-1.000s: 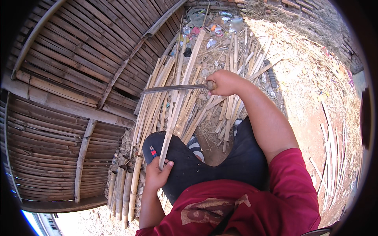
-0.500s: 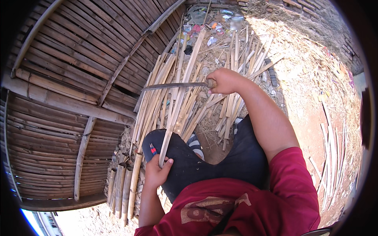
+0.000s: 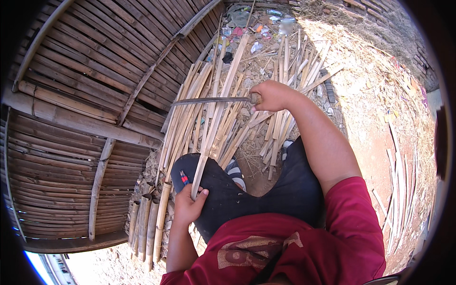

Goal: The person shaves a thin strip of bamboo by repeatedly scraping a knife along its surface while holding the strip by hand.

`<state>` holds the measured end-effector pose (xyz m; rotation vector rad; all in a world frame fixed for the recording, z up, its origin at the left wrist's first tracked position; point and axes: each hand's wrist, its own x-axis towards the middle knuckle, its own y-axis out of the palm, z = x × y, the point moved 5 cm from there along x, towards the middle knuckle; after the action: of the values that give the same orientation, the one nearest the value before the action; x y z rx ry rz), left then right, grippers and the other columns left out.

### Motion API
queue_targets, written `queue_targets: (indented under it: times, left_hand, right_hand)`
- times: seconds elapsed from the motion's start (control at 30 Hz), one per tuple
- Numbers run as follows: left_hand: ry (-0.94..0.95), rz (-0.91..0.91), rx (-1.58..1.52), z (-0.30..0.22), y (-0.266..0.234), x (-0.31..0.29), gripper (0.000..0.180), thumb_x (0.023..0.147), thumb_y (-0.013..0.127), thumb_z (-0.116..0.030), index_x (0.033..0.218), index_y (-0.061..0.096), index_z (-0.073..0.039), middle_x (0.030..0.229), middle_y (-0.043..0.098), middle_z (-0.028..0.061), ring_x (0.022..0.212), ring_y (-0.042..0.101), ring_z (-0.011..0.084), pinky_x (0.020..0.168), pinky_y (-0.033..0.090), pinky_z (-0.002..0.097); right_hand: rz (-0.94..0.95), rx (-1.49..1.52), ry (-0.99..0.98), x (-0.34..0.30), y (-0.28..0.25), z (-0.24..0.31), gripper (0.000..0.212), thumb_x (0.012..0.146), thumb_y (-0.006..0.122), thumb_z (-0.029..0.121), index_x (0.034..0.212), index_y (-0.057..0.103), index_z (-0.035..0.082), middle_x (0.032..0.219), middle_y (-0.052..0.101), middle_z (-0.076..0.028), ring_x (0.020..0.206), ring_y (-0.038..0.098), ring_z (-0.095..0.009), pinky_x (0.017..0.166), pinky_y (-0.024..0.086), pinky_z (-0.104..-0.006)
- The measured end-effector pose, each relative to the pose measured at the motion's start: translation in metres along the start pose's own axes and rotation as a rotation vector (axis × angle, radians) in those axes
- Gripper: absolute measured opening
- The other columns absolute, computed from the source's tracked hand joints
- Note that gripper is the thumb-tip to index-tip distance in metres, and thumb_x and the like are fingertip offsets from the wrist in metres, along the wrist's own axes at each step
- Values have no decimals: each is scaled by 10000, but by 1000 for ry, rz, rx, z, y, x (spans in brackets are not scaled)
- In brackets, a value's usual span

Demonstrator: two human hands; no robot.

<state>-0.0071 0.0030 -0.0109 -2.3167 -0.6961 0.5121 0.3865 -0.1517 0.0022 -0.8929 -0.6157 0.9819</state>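
My left hand [image 3: 189, 206] rests by my left knee, closed on the near end of a long, pale bamboo strip [image 3: 232, 76]. The strip runs over my thigh and away over the pile ahead. My right hand [image 3: 267, 96] is wrapped round the short handle of a machete [image 3: 209, 100]. Its dark blade points left and lies across the strip about halfway along; whether it bites into the bamboo I cannot tell. A small red and blue item or mark [image 3: 184, 178] shows on the dark trouser leg above my left hand.
Many split bamboo strips [image 3: 190, 95] lie ahead, with litter [image 3: 256, 46] beyond. A slatted bamboo wall [image 3: 80, 95] stands close on the left, bamboo poles [image 3: 153, 228] at its foot. More thin strips [image 3: 398, 190] lie on the right. A striped shoe [image 3: 235, 173] shows between my knees.
The machete blade has tilted slightly, showing a thinner profile, and its tip sits a little higher. Both hands keep their holds and have barely moved.
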Motion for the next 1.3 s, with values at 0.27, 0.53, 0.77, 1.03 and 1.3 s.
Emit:
queue_targets:
  times: [0.27,0.53,0.77,1.03,1.3]
  left_hand:
    - [18,-25,-16,9,0,-1,226,929,783,-220,947,673,-23,684,599,-12,621,528,66,566,429,265]
    - [33,-55,-2,18,1,1,277,908,807,-254,948,680,-11,670,645,35,600,590,100,570,483,292]
    - [13,-55,-7,17,3,0,282,904,802,-259,951,678,-9,675,644,46,607,600,112,579,491,301]
    - [25,-35,48,7,1,0,311,894,808,-274,951,674,1,661,644,58,595,614,131,575,497,310]
    - [66,-63,85,5,2,-2,291,906,799,-261,942,667,-4,644,619,35,586,582,111,557,468,299]
  right_hand:
    - [2,-49,7,-3,-17,21,386,806,814,312,1082,739,53,887,726,-214,898,702,-409,823,545,-483]
    - [-196,-70,-30,-12,-31,13,343,804,813,303,1003,712,42,873,711,-214,888,689,-420,798,534,-505]
    - [-134,-53,88,-7,-32,5,342,797,806,281,1074,733,94,950,730,-174,973,700,-381,849,548,-496]
    - [41,-143,-29,-11,-16,41,384,793,825,294,1115,747,102,991,736,-177,999,708,-374,858,558,-483]
    - [-249,-31,201,-10,-41,-18,389,815,818,302,1127,740,82,987,735,-209,955,697,-411,844,546,-491]
